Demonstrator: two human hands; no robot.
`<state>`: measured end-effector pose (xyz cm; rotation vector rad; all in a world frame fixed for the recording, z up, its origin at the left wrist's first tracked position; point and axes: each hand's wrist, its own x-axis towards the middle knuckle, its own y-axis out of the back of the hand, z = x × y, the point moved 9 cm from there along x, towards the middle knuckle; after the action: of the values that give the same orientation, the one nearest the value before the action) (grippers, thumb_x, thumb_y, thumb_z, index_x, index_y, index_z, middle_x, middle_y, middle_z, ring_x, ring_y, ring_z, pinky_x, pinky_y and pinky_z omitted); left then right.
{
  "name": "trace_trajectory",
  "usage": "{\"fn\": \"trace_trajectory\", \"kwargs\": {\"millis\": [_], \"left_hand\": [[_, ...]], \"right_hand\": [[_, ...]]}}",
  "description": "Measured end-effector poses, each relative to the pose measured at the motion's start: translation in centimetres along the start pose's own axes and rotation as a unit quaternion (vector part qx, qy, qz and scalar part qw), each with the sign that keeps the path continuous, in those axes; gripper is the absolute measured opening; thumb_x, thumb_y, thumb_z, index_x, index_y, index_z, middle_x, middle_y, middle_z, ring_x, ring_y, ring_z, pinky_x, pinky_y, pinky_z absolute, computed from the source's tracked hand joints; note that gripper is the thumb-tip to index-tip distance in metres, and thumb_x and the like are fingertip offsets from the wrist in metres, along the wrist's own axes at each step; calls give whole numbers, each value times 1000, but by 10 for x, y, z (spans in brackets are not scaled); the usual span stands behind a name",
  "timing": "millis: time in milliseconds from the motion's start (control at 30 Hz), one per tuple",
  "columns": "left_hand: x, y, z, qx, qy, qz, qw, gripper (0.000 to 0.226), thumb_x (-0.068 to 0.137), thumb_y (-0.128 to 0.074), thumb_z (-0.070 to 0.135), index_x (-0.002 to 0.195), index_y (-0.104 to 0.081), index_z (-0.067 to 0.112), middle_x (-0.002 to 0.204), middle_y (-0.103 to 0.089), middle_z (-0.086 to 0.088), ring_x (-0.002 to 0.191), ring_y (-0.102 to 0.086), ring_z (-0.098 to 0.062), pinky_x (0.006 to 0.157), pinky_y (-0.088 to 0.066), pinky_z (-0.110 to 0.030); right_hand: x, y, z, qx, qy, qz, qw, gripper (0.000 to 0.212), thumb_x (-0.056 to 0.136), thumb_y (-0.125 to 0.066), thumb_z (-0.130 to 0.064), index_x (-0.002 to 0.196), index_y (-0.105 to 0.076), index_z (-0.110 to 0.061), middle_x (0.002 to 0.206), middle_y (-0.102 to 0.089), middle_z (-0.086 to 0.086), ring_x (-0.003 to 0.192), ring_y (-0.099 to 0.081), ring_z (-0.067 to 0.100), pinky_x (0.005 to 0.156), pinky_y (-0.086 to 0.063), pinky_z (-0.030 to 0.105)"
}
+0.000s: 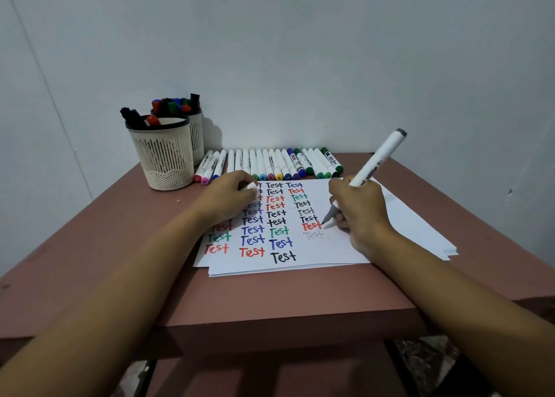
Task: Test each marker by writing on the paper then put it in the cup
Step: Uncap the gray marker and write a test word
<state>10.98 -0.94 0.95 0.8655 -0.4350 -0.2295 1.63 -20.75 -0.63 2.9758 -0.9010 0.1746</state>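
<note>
The right hand (360,213) is gripping a grey marker (377,164) in a writing hold, its fingers (338,188) curling round the lower barrel while the grey-ended top is pointing up and away to the right. The bare tip is sitting at the paper (339,255) just right of a faint grey "Test" (313,234), the lowest word in the rightmost column, directly under a red one; whether the tip is touching the sheet or hovering just over it I cannot tell. The left hand (231,197) is resting on the upper left of the paper, its fingers curling round a white piece (250,187), likely this marker's cap, though too little is showing to be sure. The grey word is looking complete, so the testing step for this marker is probably ending. The next move is calling for lifting the tip clear, bringing both hands together to cap it, then carrying it across to the left rear of the bench (270,294), where two slatted cups are standing. The front cup (163,156) is holding only a few markers and is offering room, while the rear cup (196,132) is looking crowded. A row of markers (270,164) is lying just beyond the paper, so plenty of the task is likely remaining.
</note>
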Motion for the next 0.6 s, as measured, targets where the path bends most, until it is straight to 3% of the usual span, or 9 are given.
{"fn": "trace_trajectory", "kwargs": {"millis": [167,300,400,500,600], "left_hand": [[-2,3,8,-21,-34,11,999,26,96,-47,24,119,-58,19,93,-57,6,81,-50,-8,61,-35,-17],[-4,2,19,-45,-75,2,996,20,96,-48,29,113,-56,32,94,-63,0,82,-57,-8,68,-43,-20],[-5,1,20,-47,-72,13,996,30,94,-52,31,123,-54,25,99,-61,0,89,-57,-14,76,-42,-24],[-3,3,18,-45,-74,34,996,28,92,-57,30,116,-58,16,98,-61,2,83,-53,-6,69,-39,-18],[-3,3,22,-49,-93,35,994,24,91,-58,28,111,-61,13,92,-61,5,80,-53,-4,66,-39,-13]], "right_hand": [[3,-4,-5,82,-21,-48,995,39,90,-62,-32,59,-45,-14,45,-44,-1,43,-36,12,45,-26,20],[9,-17,-21,93,-31,-97,990,43,90,-57,-49,59,-49,-20,48,-33,-4,43,-26,10,46,-18,20],[17,-29,-26,79,-40,-132,987,43,92,-58,-36,53,-48,-19,49,-25,-3,39,-17,9,45,-11,19],[19,-45,-24,74,-24,-170,982,31,91,-57,-20,64,-43,-18,53,-32,-2,37,-21,6,39,-13,13],[17,-53,-15,70,-19,-178,981,27,90,-58,-16,66,-46,-19,52,-40,-5,37,-26,4,37,-16,13]]}}
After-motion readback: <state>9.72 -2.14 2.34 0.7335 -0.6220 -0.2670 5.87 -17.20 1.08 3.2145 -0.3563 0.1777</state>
